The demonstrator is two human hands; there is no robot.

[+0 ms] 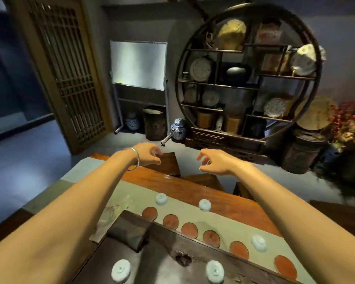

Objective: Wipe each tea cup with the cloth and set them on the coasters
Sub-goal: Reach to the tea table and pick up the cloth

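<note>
**Both hands raised and empty above the tea table**

We hold our left hand (150, 154) and right hand (213, 163) out over the far edge of the wooden table (193, 189), fingers loosely curled and grasping nothing; a silver bangle (134, 158) rings the left wrist. Below our forearms a pale woven runner (184, 210) crosses the glossy orange-brown planks. Six flat round reddish coasters (190, 230) lie on it in a slanting row, all bare. Five small pale glazed tea cups sit upside down: two on the runner beyond the coasters (161, 199) (204, 205), one near the right end of the row (259, 242), and two on the dark matte tea tray (162, 265) nearest us (121, 270) (214, 271). A folded dark cloth (128, 232) rests on the tray's left corner. Open runner lies between the cups, and the table's far edge drops to grey floor.
</note>
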